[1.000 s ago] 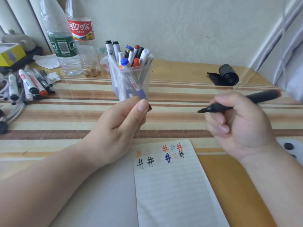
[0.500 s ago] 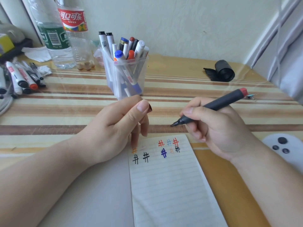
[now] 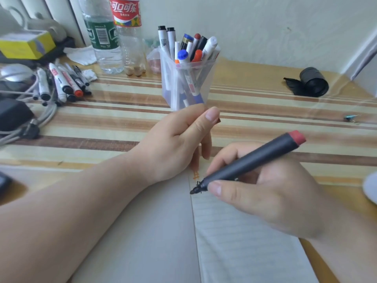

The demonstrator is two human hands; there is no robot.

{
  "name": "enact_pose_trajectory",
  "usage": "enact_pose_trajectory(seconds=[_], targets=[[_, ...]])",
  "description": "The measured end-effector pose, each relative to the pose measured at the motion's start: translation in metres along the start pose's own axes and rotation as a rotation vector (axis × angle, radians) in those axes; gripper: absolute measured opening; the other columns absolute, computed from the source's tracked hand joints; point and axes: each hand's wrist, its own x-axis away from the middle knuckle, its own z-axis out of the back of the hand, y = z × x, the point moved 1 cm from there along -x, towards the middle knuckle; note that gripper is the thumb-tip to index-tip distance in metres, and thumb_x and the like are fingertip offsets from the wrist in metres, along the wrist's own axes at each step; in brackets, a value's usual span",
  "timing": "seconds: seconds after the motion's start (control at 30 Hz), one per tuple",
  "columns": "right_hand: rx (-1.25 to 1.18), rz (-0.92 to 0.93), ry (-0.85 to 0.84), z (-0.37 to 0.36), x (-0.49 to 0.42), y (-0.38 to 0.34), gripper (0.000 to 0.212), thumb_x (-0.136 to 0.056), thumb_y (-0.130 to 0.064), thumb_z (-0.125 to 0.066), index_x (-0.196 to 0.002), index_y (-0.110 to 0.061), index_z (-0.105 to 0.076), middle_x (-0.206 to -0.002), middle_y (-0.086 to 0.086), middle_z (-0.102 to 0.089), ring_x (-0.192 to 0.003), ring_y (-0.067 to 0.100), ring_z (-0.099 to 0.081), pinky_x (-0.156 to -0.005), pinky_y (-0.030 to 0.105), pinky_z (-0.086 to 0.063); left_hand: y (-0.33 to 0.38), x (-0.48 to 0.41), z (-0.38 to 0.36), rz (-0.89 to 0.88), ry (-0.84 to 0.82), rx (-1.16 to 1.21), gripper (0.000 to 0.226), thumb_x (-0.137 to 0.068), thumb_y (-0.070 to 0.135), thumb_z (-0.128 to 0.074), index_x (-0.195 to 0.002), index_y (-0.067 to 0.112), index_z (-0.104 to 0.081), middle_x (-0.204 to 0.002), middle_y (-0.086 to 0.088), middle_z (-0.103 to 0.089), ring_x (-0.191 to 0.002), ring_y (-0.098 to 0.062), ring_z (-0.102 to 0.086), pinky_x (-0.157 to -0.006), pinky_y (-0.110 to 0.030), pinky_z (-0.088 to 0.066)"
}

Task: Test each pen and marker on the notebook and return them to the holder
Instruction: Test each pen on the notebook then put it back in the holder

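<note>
Marker (image 3: 255, 158) – dark barrel, red end – is pinched in my right hand (image 3: 271, 201) fingers (image 3: 216, 188), tip down at the notebook's (image 3: 244, 242) top left corner by the hash marks (image 3: 196, 175). Left hand (image 3: 175, 144) fingers pinch a small dark cap (image 3: 218, 120), just in front of the holder (image 3: 183, 84) on the table (image 3: 265, 111).

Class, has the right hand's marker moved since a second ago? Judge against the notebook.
Yes. The marker came down and left: its tip, formerly beyond the notebook, is now at its top-left.
</note>
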Motion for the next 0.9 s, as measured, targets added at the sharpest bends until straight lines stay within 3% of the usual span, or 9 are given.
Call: enact_pose_trajectory(seconds=[0.1,0.23,0.33,0.53,0.77,0.9], targets=[[0.020,-0.046,0.037,-0.0044,-0.0004,-0.0008,0.007,-0.078,-0.021,-0.073,-0.082,-0.018,-0.069,-0.058,0.001,-0.061,-0.050,0.022,-0.067,-0.050,0.034,-0.053,-0.0003,0.0004,0.0007,0.002,-0.008,-0.011,0.040,-0.102,0.052,-0.038,-0.068,0.040,-0.055,-0.067,-0.008,-0.068,-0.053,-0.033,-0.065,-0.054,-0.039,-0.053],[0.019,-0.125,0.065,-0.0042,-0.0028,0.0030,0.010,-0.080,-0.021,-0.070,-0.079,-0.012,-0.066,-0.061,0.015,-0.065,-0.053,0.030,-0.069,-0.057,0.052,-0.061,-0.0009,0.0003,0.0013,0.005,-0.015,-0.012,0.043,-0.104,0.049,-0.037,-0.066,0.041,-0.056,-0.065,-0.009,-0.068,-0.051,-0.033,-0.066,-0.054,-0.031,-0.049],[0.025,-0.170,0.072,-0.0042,-0.0043,0.0055,0.009,-0.080,-0.021,-0.069,-0.077,-0.013,-0.066,-0.062,0.017,-0.063,-0.055,0.028,-0.067,-0.053,0.047,-0.060,-0.0012,0.0000,0.0015,-0.003,-0.021,-0.021,0.044,-0.104,0.049,-0.037,-0.066,0.041,-0.056,-0.064,-0.008,-0.068,-0.051,-0.032,-0.066,-0.053,-0.030,-0.048],[0.068,-0.194,0.046,-0.0038,-0.0060,0.0066,0.009,-0.080,-0.024,-0.070,-0.078,-0.016,-0.067,-0.066,0.017,-0.064,-0.059,0.034,-0.068,-0.051,0.044,-0.059,-0.0037,-0.0004,0.0022,-0.026,-0.030,-0.066,0.043,-0.102,0.053,-0.038,-0.064,0.035,-0.048,-0.061,-0.005,-0.066,-0.054,-0.034,-0.066,-0.055,-0.047,-0.056],[0.116,-0.191,0.061,-0.0049,-0.0062,0.0044,0.011,-0.080,-0.025,-0.070,-0.078,-0.014,-0.067,-0.065,0.017,-0.064,-0.057,0.033,-0.068,-0.049,0.047,-0.059,-0.0025,0.0006,0.0021,-0.062,-0.022,-0.135,0.045,-0.105,0.048,-0.036,-0.066,0.028,-0.047,-0.059,-0.004,-0.066,-0.053,-0.027,-0.067,-0.056,-0.041,-0.054],[0.179,-0.189,0.060,-0.0059,-0.0056,0.0009,0.013,-0.086,-0.023,-0.072,-0.077,-0.017,-0.065,-0.061,0.013,-0.063,-0.049,0.028,-0.068,-0.048,0.049,-0.059,-0.0016,0.0014,0.0018,-0.065,-0.017,-0.145,0.046,-0.106,0.048,-0.036,-0.064,0.036,-0.051,-0.059,-0.004,-0.067,-0.053,-0.026,-0.067,-0.057,-0.039,-0.055]])
